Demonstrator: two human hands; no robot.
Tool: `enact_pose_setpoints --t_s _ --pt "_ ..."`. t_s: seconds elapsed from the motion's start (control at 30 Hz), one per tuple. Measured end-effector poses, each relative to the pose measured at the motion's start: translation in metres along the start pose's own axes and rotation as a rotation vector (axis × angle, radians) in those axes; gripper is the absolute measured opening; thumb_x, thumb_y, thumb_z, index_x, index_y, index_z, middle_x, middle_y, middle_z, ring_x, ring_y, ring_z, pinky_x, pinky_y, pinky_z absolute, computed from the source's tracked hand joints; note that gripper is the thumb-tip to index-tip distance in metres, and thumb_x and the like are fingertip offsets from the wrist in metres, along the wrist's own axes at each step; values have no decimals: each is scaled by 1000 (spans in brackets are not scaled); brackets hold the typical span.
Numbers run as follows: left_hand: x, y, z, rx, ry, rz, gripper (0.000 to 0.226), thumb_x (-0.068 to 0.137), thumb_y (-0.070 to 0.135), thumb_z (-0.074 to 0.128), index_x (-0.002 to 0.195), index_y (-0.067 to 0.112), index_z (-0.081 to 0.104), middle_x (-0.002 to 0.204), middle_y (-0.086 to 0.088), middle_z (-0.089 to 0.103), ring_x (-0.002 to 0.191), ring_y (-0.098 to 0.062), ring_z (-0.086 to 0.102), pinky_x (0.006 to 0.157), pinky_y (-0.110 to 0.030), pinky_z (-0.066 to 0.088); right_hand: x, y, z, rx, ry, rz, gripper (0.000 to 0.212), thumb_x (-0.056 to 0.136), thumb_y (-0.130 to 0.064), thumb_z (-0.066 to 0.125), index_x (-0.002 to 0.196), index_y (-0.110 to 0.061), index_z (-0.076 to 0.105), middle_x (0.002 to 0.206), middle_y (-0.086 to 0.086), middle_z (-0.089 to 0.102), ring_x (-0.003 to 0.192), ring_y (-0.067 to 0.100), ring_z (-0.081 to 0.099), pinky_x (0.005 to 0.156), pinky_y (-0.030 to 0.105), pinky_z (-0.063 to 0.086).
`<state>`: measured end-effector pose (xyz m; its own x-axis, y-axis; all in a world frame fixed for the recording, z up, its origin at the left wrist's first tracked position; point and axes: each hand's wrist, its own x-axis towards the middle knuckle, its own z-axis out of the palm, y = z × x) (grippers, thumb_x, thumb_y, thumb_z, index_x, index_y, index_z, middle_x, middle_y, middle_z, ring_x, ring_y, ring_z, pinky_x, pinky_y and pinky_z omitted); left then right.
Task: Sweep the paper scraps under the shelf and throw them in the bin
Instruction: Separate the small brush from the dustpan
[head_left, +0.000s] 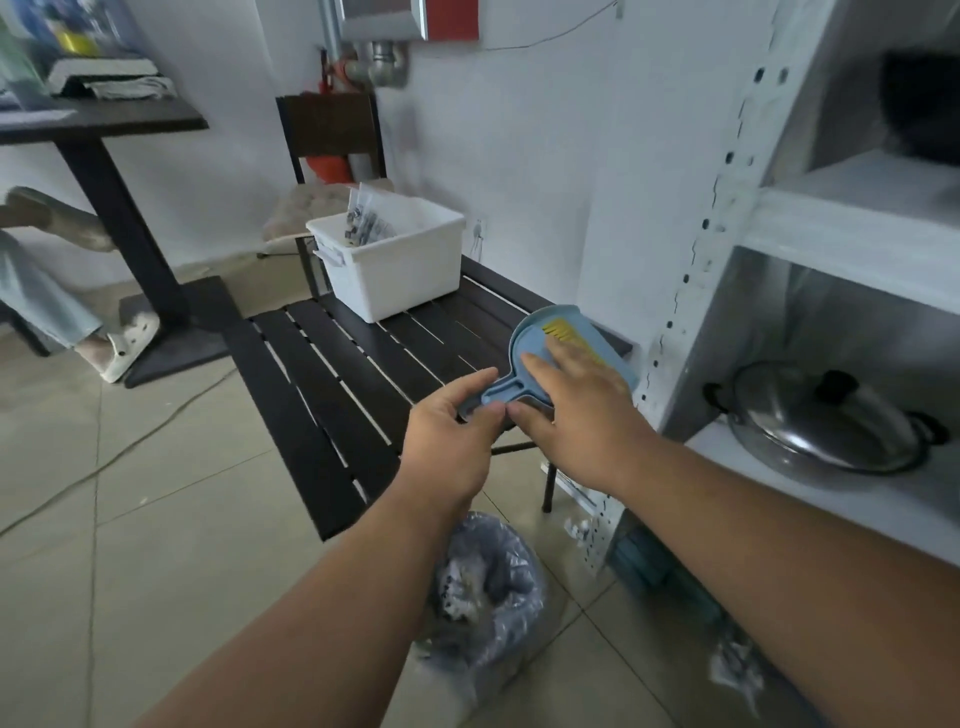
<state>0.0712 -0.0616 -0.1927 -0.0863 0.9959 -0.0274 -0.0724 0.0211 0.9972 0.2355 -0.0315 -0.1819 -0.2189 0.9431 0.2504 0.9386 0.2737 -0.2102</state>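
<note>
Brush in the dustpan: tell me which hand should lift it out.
Right. The right hand already lies over the brush, while the left hand grips the dustpan handle.

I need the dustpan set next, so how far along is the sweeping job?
Nothing looks swept yet: paper scraps lie on the floor by the shelf foot. In hand: the left hand grips the blue dustpan handle and the right hand lies over the brush. Sweeping and emptying into the bin remain.

Odds and ends around the room

A white tub (395, 260) sits on the dark slatted bench (322, 374). A lidded steel pot (821, 421) rests nearby; a chair (327, 156) stands by the wall.
</note>
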Motion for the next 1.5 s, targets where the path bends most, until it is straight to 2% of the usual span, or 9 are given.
enact_pose_setpoints --t_s 0.3,0.53,0.77,0.93,1.1,1.17,1.23,1.37,1.5 --pt "-84 24 -25 -81 -116 54 39 102 -7 61 130 18 71 123 -9 76 120 -29 71 111 -45 54 -69 -43 -62 267 -101 43 86 87 -65 58 158 -29 24 169 0 6 155 18 5 124 47 17" --pt "-136 39 -28 212 -185 190 40 101 4 69 128 33 71 121 9 77 112 -9 72 105 -32 56 -113 -51 -78 406 -161 91 88 85 -60 63 157 -28 26 157 0 36 138 19 42 104 29 40" --pt "-117 -3 -44 273 -152 174 33 102 11 70 128 30 71 122 7 75 114 -15 72 106 -47 58 -99 -52 -24 537 -185 79 84 76 -67 63 148 -35 32 136 -7 54 121 16 55 96 38 52" --pt "-74 -20 -45 229 -154 121 31 100 4 71 123 25 72 119 -4 75 114 -29 71 106 -55 56 -71 -36 6 618 -175 126 95 74 -74 65 153 -37 26 147 -7 48 128 14 51 100 41 52" --pt "-82 -15 -41 191 -194 48 40 98 -7 67 129 19 69 117 -6 75 101 -20 72 103 -55 56 -66 -30 -2 629 -212 127 110 61 -80 73 150 -35 29 143 -6 51 121 18 57 87 37 56" --pt "-95 -20 -42 158 -194 19 41 97 -11 65 130 13 68 120 0 76 108 -16 74 104 -53 57 -75 -31 2 614 -237 109 112 57 -83 74 149 -35 32 141 -8 53 122 14 57 94 37 54" --pt "-107 -25 -41 167 -190 -11 41 97 -12 65 130 12 67 123 3 77 117 -22 73 107 -57 55 -84 -32 5 619 -245 98 102 56 -80 76 140 -36 41 129 -11 61 115 10 60 94 37 54" --pt "-117 -14 -33 220 -238 2 41 97 -13 65 128 13 68 120 4 78 120 -32 71 107 -62 53 -99 -35 -4 780 -142 142 54 63 -47 83 107 -35 54 97 -12 68 89 7 67 73 31 56" --pt "-116 1 -14 268 -274 68 40 96 -12 67 126 14 69 120 7 78 111 -25 75 102 -63 52 -109 -31 -19 860 -44 170 59 63 -39 82 113 -29 52 98 -6 67 82 11 66 62 29 54"
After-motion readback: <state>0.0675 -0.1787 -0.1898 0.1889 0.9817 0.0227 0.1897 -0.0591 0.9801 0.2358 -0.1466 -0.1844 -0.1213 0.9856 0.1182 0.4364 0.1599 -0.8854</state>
